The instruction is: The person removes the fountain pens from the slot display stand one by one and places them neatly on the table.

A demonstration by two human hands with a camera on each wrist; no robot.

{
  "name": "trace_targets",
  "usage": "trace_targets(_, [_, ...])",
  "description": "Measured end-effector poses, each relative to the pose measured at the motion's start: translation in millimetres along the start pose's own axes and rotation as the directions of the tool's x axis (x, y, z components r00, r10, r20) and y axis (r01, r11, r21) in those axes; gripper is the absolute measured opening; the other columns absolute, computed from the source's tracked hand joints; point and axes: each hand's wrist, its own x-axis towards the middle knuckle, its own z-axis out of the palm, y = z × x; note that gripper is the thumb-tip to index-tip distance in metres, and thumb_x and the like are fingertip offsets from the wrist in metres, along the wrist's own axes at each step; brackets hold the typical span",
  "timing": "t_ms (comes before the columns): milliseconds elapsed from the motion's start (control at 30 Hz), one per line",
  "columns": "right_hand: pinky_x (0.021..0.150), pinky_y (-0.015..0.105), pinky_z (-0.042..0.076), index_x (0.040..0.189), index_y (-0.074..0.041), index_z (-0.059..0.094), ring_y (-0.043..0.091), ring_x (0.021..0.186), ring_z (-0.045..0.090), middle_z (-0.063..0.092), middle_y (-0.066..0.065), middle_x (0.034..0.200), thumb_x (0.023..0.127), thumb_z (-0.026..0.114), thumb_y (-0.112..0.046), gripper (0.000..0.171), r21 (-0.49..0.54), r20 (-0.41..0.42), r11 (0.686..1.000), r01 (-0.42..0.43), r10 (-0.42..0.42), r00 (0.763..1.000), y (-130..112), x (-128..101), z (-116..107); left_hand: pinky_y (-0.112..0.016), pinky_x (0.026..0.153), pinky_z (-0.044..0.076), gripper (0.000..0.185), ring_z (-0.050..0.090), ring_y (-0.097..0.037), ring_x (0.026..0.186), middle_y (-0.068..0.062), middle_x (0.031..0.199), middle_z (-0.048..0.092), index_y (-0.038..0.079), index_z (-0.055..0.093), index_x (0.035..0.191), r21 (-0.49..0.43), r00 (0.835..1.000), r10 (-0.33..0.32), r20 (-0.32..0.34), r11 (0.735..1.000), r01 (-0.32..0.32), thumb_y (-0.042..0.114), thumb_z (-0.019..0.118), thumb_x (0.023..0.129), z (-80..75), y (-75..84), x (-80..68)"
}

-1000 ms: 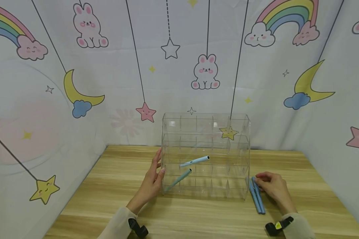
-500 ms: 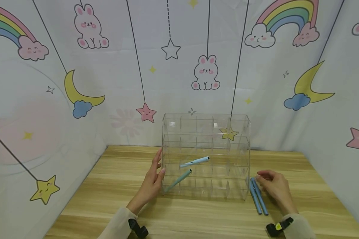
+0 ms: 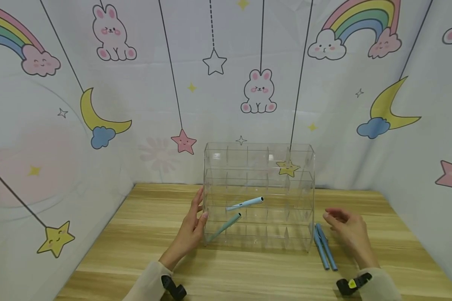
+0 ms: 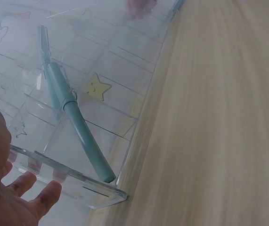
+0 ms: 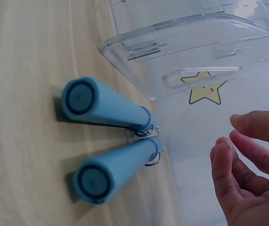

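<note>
A clear acrylic rack with rows of compartments stands on the table. My left hand rests against its left side, fingers extended. Inside, a light blue pen leans in a middle row. A green pen slants in the lowest row at the left; the left wrist view shows this green pen with its clip. Two blue pens lie side by side by the rack's right side, their ends facing the right wrist camera. Just right of them hovers my right hand, fingers loosely bent, holding nothing.
The wood-grain table extends in front of the rack and to both sides. A white cloth printed with rabbits, stars and rainbows hangs behind and at the sides. Each wrist carries a small black camera.
My right hand has let go of the blue pens and drawn up and to the right. The right one's near end has swung slightly right. My left hand stays in place.
</note>
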Motion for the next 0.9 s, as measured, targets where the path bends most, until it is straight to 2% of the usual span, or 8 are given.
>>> trace_targets(167, [0.073, 0.025, 0.062, 0.133, 0.005, 0.069, -0.002, 0.081, 0.069, 0.077, 0.024, 0.122, 0.104, 0.073, -0.029, 0.045, 0.000, -0.032, 1.000, 0.024, -0.024, 0.999, -4.0, -1.1, 0.4, -0.046, 0.083, 0.066, 0.078, 0.056, -0.064, 0.132, -0.034, 0.172, 0.026, 0.012, 0.008, 0.174, 0.005, 1.000, 0.011, -0.002, 1.000, -0.011, -0.004, 0.050, 0.109, 0.4, -1.4, -0.1])
trace_targets(333, [0.073, 0.022, 0.060, 0.135, 0.004, 0.069, -0.005, 0.083, 0.068, 0.076, 0.023, 0.125, 0.104, 0.073, -0.029, 0.046, 0.023, -0.047, 0.999, 0.047, -0.046, 0.998, -8.8, -1.7, -0.6, -0.048, 0.084, 0.066, 0.078, 0.056, -0.063, 0.133, -0.033, 0.173, 0.026, 0.014, 0.008, 0.174, 0.004, 1.000, 0.003, -0.001, 1.000, -0.003, -0.002, 0.050, 0.110, 0.2, -1.3, -0.5])
trace_targets(533, [0.073, 0.022, 0.061, 0.135, 0.002, 0.069, -0.007, 0.083, 0.068, 0.080, 0.007, 0.115, 0.104, 0.074, -0.029, 0.045, 0.041, -0.052, 0.997, 0.072, -0.070, 0.996, -14.8, -2.9, -1.9, -0.045, 0.083, 0.066, 0.079, 0.056, -0.063, 0.134, -0.029, 0.174, 0.026, 0.015, 0.008, 0.174, -0.001, 1.000, -0.009, 0.001, 1.000, 0.009, -0.002, 0.050, 0.110, -0.1, -0.3, -1.1])
trace_targets(767, [0.071, 0.021, 0.060, 0.134, 0.001, 0.070, -0.008, 0.082, 0.067, 0.079, 0.001, 0.112, 0.104, 0.073, -0.034, 0.047, 0.032, -0.061, 0.995, 0.098, -0.096, 0.994, -23.1, -6.6, -4.1, -0.046, 0.083, 0.065, 0.079, 0.056, -0.062, 0.134, -0.029, 0.174, 0.026, 0.014, 0.008, 0.174, 0.004, 1.000, -0.012, 0.003, 1.000, 0.012, -0.004, 0.051, 0.109, 0.1, 1.0, -0.5])
trace_targets(900, [0.072, 0.021, 0.059, 0.135, 0.000, 0.069, -0.005, 0.084, 0.068, 0.075, -0.014, 0.106, 0.104, 0.073, -0.035, 0.047, 0.037, -0.065, 0.992, 0.120, -0.118, 0.991, -30.0, -9.6, -6.5, -0.049, 0.084, 0.066, 0.078, 0.056, -0.063, 0.134, -0.028, 0.175, 0.026, 0.012, 0.008, 0.174, 0.006, 1.000, -0.009, 0.002, 1.000, 0.009, -0.003, 0.050, 0.110, 0.0, 1.1, 0.2])
